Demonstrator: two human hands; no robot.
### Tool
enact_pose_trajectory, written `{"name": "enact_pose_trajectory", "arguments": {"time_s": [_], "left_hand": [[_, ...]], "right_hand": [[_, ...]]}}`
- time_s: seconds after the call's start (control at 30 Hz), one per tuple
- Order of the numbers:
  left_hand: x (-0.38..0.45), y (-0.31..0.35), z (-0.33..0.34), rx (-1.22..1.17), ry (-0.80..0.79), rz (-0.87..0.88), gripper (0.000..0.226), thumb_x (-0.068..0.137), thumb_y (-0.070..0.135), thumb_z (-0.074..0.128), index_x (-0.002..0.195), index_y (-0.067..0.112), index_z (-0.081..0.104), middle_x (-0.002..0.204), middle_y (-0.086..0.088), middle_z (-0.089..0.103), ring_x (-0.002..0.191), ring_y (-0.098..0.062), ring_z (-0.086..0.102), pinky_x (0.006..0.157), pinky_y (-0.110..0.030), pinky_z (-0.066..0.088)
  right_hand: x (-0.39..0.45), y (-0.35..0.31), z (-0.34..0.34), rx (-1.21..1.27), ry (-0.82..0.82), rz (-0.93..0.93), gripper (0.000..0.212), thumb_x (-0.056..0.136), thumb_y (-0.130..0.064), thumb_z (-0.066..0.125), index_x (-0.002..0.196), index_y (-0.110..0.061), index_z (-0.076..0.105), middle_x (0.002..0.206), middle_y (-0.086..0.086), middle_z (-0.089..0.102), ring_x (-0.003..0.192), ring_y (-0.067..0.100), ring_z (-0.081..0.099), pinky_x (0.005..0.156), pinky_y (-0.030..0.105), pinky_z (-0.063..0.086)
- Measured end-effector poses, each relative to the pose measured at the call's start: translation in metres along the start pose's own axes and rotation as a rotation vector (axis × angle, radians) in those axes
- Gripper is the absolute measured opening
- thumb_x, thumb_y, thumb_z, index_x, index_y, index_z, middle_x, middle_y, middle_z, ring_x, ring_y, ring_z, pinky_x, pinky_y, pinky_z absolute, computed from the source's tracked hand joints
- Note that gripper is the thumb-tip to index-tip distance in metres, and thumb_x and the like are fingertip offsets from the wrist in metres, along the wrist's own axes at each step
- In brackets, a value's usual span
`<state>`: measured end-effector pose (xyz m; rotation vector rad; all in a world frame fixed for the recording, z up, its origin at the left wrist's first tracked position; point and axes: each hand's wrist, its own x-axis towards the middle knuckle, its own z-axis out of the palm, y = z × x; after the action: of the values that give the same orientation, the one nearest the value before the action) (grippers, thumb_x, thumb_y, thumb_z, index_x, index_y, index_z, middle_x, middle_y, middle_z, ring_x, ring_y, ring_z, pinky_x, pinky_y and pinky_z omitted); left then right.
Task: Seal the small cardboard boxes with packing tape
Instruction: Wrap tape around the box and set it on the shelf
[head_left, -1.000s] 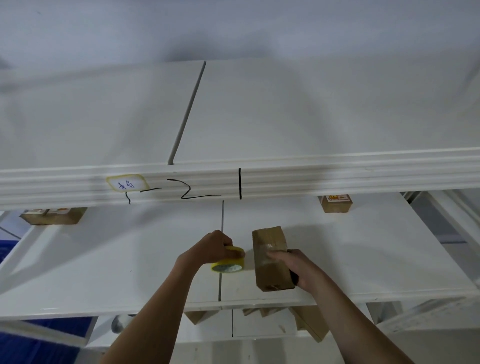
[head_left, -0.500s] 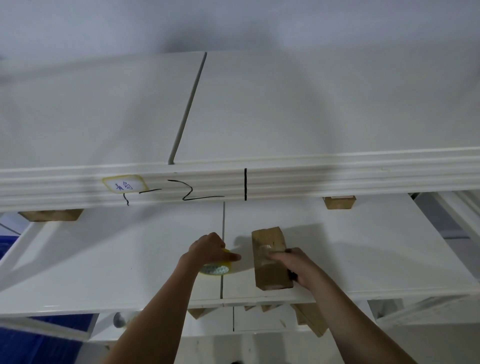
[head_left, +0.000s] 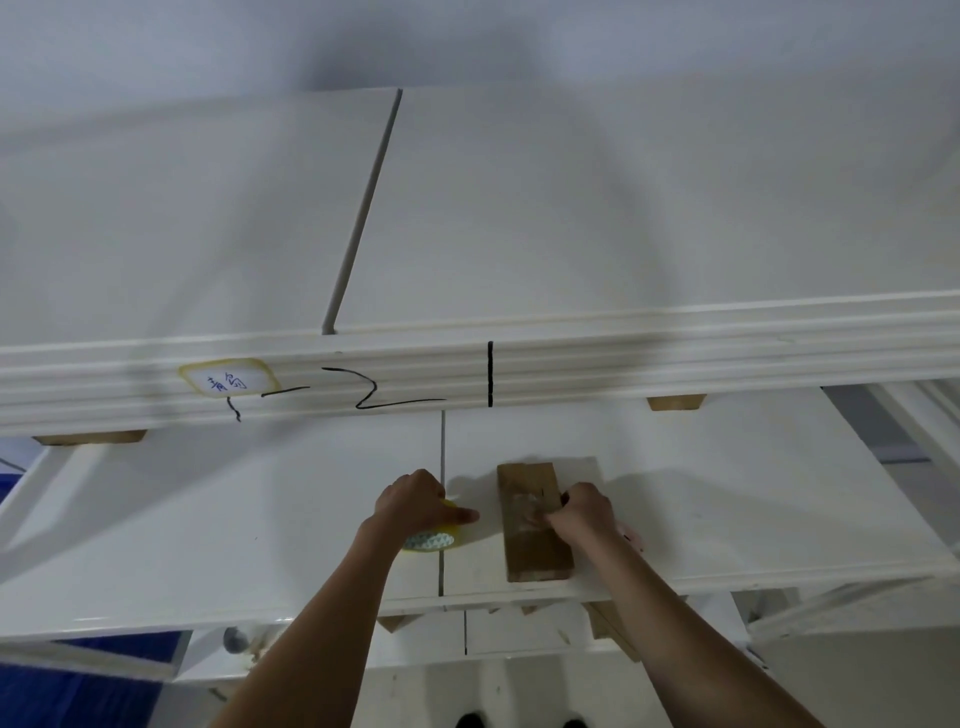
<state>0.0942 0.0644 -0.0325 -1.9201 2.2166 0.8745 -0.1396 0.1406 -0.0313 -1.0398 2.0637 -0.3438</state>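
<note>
Lying flat on white shelf, long axis running away from viewer: small cardboard box, near front edge, just right of seam in shelf surface. Clear tape strip visible across box top. Right hand curled over box's right side, fingers pressing on taped area. Left hand grasps yellow tape roll, just left of box, roll resting over seam. Upper shelf edge carries label sticker and black marker lines.
</note>
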Motion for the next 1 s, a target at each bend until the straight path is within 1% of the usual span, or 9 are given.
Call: {"name": "enact_pose_trajectory", "arguments": {"time_s": [0.2,0.27,0.33,0.4,0.53,0.7,0.8,0.93,1.0], "left_hand": [[0.002,0.000,0.003,-0.025,0.005,0.011,0.060,0.075,0.065,0.074,0.105,0.014,0.075,0.089,0.003,0.070,0.075,-0.012,0.066,0.066,-0.019,0.049],[0.004,0.000,0.004,-0.021,0.001,0.018,0.060,0.075,0.065,0.074,0.106,0.014,0.075,0.094,0.002,0.072,0.076,-0.012,0.067,0.068,-0.019,0.052],[0.005,-0.001,0.004,-0.015,-0.004,0.018,0.060,0.075,0.066,0.074,0.104,0.014,0.075,0.092,0.002,0.072,0.077,-0.013,0.068,0.071,-0.021,0.054],[0.004,-0.001,0.004,-0.011,-0.006,0.024,0.061,0.074,0.067,0.073,0.103,0.013,0.075,0.088,0.004,0.069,0.076,-0.013,0.068,0.072,-0.022,0.054],[0.005,0.000,0.005,-0.013,-0.006,0.033,0.062,0.075,0.068,0.072,0.102,0.013,0.075,0.086,0.005,0.067,0.075,-0.013,0.067,0.072,-0.022,0.054],[0.004,-0.001,0.004,-0.028,-0.003,0.030,0.060,0.078,0.066,0.071,0.104,0.012,0.075,0.087,0.005,0.066,0.075,-0.012,0.066,0.067,-0.018,0.050],[0.003,-0.001,0.004,-0.018,0.001,0.031,0.060,0.079,0.067,0.069,0.103,0.012,0.075,0.087,0.005,0.067,0.075,-0.013,0.066,0.070,-0.020,0.051],[0.004,0.000,0.005,0.007,0.009,0.037,0.062,0.079,0.069,0.067,0.102,0.012,0.075,0.086,0.004,0.067,0.074,-0.014,0.065,0.073,-0.023,0.053],[0.004,-0.001,0.006,0.013,0.005,0.037,0.062,0.080,0.070,0.066,0.101,0.013,0.075,0.088,0.002,0.070,0.076,-0.015,0.067,0.078,-0.027,0.056]], "right_hand": [[-0.007,0.002,-0.007,0.005,0.117,-0.081,0.062,0.077,-0.062,0.076,0.109,-0.014,0.055,0.102,-0.002,0.063,0.095,0.018,0.061,0.066,0.028,0.042],[-0.008,0.006,-0.014,-0.150,0.267,-0.101,0.051,0.089,-0.055,0.067,0.116,-0.012,0.055,0.110,0.002,0.063,0.103,0.022,0.061,0.077,0.030,0.045],[-0.008,0.010,-0.022,-0.400,0.375,-0.069,0.033,0.099,-0.035,0.059,0.121,-0.010,0.056,0.120,0.008,0.063,0.110,0.024,0.060,0.090,0.033,0.048],[-0.006,0.014,-0.030,-0.532,0.344,0.022,0.028,0.099,-0.020,0.054,0.125,-0.009,0.056,0.127,0.012,0.058,0.117,0.026,0.056,0.097,0.035,0.046],[-0.004,0.026,-0.034,-0.548,0.207,0.158,0.029,0.100,-0.022,0.054,0.126,-0.012,0.059,0.129,0.011,0.057,0.119,0.028,0.054,0.097,0.036,0.046],[-0.004,0.037,-0.036,-0.460,0.207,0.137,0.017,0.101,-0.021,0.055,0.111,-0.010,0.062,0.113,0.008,0.067,0.106,0.026,0.064,0.080,0.032,0.051],[-0.002,0.036,-0.035,-0.342,0.298,0.104,0.008,0.096,-0.017,0.064,0.096,-0.011,0.058,0.107,0.011,0.069,0.098,0.028,0.067,0.078,0.033,0.055],[-0.009,0.007,-0.021,-0.030,0.502,-0.141,0.018,0.097,-0.021,0.066,0.104,-0.005,0.062,0.096,0.010,0.071,0.087,0.026,0.069,0.064,0.024,0.045],[-0.023,-0.019,-0.005,0.206,0.499,-0.269,0.015,0.098,-0.021,0.065,0.101,-0.007,0.063,0.088,0.005,0.070,0.076,0.018,0.067,0.059,0.021,0.047]]}}
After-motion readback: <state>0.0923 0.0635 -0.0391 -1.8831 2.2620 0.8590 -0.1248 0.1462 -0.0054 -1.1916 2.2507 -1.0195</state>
